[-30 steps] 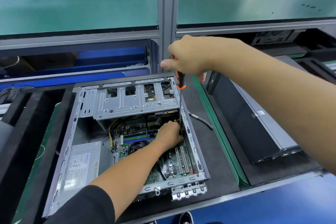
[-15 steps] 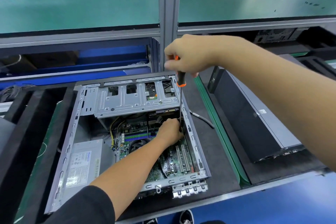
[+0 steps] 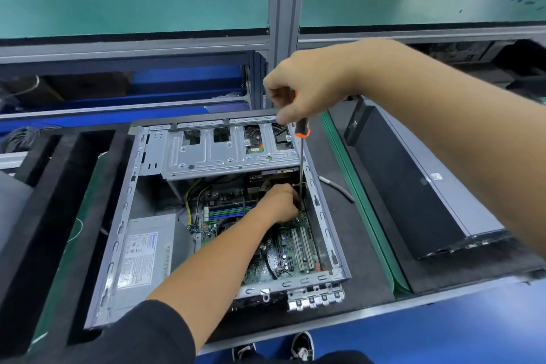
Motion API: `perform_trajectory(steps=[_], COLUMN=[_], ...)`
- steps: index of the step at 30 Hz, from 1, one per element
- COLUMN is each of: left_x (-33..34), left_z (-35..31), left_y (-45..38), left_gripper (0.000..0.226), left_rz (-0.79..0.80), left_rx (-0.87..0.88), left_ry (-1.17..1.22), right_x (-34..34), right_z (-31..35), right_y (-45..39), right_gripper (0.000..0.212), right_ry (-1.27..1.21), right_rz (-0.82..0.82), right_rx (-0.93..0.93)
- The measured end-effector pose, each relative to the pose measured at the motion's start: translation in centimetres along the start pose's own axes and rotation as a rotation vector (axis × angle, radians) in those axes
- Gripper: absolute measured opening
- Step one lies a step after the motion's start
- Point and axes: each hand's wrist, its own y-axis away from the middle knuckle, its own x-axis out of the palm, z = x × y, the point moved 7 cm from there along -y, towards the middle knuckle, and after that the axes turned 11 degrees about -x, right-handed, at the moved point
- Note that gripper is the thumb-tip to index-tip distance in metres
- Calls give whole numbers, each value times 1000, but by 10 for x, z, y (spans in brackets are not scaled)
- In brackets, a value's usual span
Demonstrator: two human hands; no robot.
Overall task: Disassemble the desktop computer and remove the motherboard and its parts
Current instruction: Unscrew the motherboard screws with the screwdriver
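An open grey computer case (image 3: 124, 233) lies on its side on the black mat. Inside it the green motherboard (image 3: 295, 248) shows white slots. My right hand (image 3: 307, 86) grips the orange and black handle of a long screwdriver (image 3: 302, 154), which stands upright with its tip down by the case's right wall. My left hand (image 3: 279, 204) reaches deep into the case and its curled fingers hold the lower shaft near the tip. The tip itself is hidden behind those fingers.
A silver power supply (image 3: 147, 254) fills the case's lower left, and a metal drive cage (image 3: 227, 151) spans its far end. A second closed computer (image 3: 413, 186) lies to the right past a green strip. A loose grey cable (image 3: 339, 188) rests between them.
The view has shifted slightly. My right hand has turned a little on the screwdriver handle; my left hand stays at the tip.
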Motion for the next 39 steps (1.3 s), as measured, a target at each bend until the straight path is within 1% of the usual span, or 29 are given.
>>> perform_trajectory(steps=[2, 3, 4, 7, 8, 10, 12, 13, 14, 16, 17, 20, 22, 24, 27, 30, 32, 34, 35, 37, 39], left_x=[1, 1, 1, 1, 1, 1, 1, 2, 2, 3, 3, 3, 3, 3, 4, 5, 5, 7, 7, 7, 6], left_z=[2, 3, 4, 3, 2, 1, 0, -1, -1, 0, 0, -2, -4, -4, -3, -3, -4, -5, -6, -8, -9], left_y=[0, 0, 0, 0, 1, 2, 3, 3, 2, 2, 2, 1, 1, 1, -1, -4, -5, -5, -4, -1, 1], left_gripper=[32, 32, 30, 28, 29, 31, 29, 28, 27, 25, 24, 21, 19, 21, 28, 26, 26, 27, 29, 32, 33], left_rz=[-21, -24, -24, -45, -57, -81, -88, -84, -82, -86, -89, -104, -112, -123, -126, -94, -83, -91, -103, -133, -152], left_rx=[21, 31, 41, 73, 76, 73, 71, 72, 71, 63, 59, 55, 51, 34, 4, -4, 7, 39, 56, 82, 99], left_ry=[8, 20, 23, -3, -14, -37, -47, -49, -50, -54, -59, -83, -108, -122, -132, -149, -169, -197, -210, -233, -247], right_x=[-1, -1, 0, 2, 1, 0, 2, 3, 3, 1, 1, 2, 4, 2, -4, -4, -3, -1, -1, -2, -2], right_z=[-6, -7, -7, 0, 3, 5, 5, 3, 0, -5, -9, -14, -13, -8, -4, -3, -7, -14, -18, -25, -24], right_y=[1, 1, 0, 2, 6, 12, 17, 18, 19, 19, 19, 18, 16, 16, 18, 18, 19, 20, 20, 20, 18], right_gripper=[23, 23, 21, 9, 14, 32, 43, 43, 38, 22, 20, 25, 19, 14, 25, 32, 28, 23, 26, 39, 44], right_ry=[169, 229, 237, 73, 40, -38, -179, -225, -231, -119, -45, 60, 58, 3, -40, -141, -135, -74, -24, 98, 133], right_rz=[-13, -10, -3, -3, 6, 35, 43, 26, -5, -79, -98, -90, -95, -126, -130, -121, -139, -153, -158, -171, -163], right_rx=[110, 136, 127, 4, -36, -92, -111, -97, -77, -25, 21, 129, 113, 51, -35, -71, -47, 15, 61, 162, 201])
